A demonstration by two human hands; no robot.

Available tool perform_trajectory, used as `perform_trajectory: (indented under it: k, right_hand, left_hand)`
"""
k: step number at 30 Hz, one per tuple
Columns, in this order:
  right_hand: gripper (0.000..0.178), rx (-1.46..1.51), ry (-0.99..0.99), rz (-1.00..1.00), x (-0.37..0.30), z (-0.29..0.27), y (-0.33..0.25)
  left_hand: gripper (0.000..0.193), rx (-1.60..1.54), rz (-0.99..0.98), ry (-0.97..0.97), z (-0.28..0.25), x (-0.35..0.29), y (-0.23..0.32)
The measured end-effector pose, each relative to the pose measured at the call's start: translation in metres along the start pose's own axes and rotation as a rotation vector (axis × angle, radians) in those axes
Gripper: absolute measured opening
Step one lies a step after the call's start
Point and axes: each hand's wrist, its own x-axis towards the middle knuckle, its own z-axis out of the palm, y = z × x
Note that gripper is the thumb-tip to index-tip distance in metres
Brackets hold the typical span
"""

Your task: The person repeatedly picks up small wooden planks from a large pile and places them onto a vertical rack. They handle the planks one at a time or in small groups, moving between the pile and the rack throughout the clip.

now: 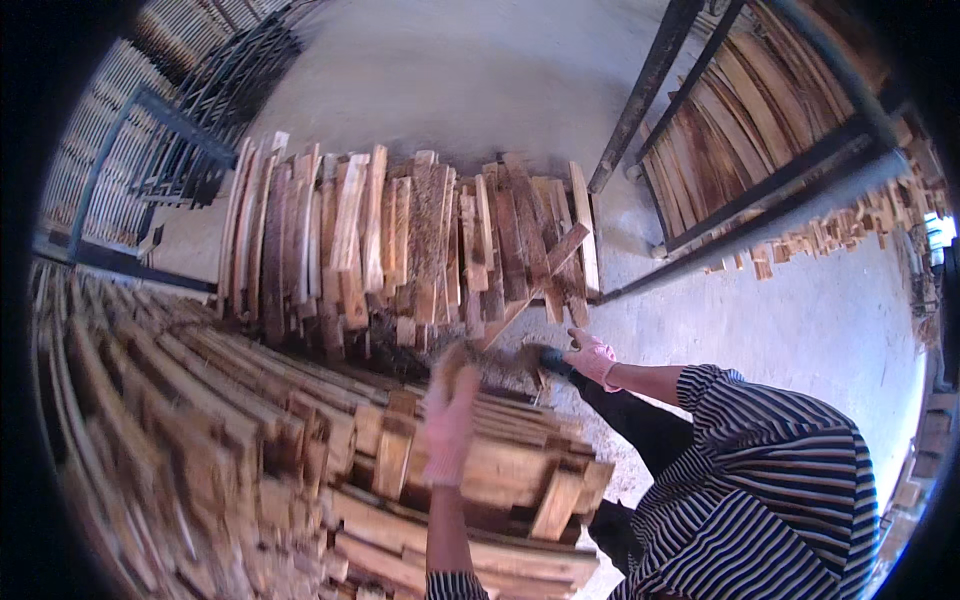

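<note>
My left hand (449, 420), in a pink glove with bare fingertips, reaches over the near stack of boards (480, 460). It is smeared by motion, so whether its fingers hold anything cannot be made out. My right hand (592, 358), gloved the same way, is farther right with its fingers apart and nothing seen in them. Just beyond both hands lies a row of rough wooden boards (400, 230), side by side, ends toward me. A short wood piece (568, 248) rests slantwise on that row's right end. Brown blur between the hands hides what is there.
Long boards (150, 400) are piled along the left. Upper right, a dark metal frame (770, 200) holds more upright boards (720, 130). A metal rack (150, 130) stands far left. My dark-trousered leg (635, 425) stretches beside the near stack. Grey concrete floor (450, 80) shows beyond.
</note>
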Motion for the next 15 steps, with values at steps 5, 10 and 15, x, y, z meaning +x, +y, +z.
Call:
perform_trajectory:
  k: [5, 10, 15]
  right_hand:
    - [0.047, -0.037, 0.109, 0.152, 0.174, 0.011, 0.014]
    - [0.075, -0.230, 0.188, 0.281, 0.313, 0.017, -0.010]
    - [0.098, -0.384, 0.153, 0.377, 0.376, 0.034, -0.019]
  left_hand:
    - [0.039, 0.012, -0.526, -0.258, 0.075, 0.152, -0.201]
    - [0.045, 0.288, -0.781, -0.032, 0.070, 0.174, -0.391]
    - [0.057, 0.926, -0.747, -0.436, 0.007, 0.173, -0.546]
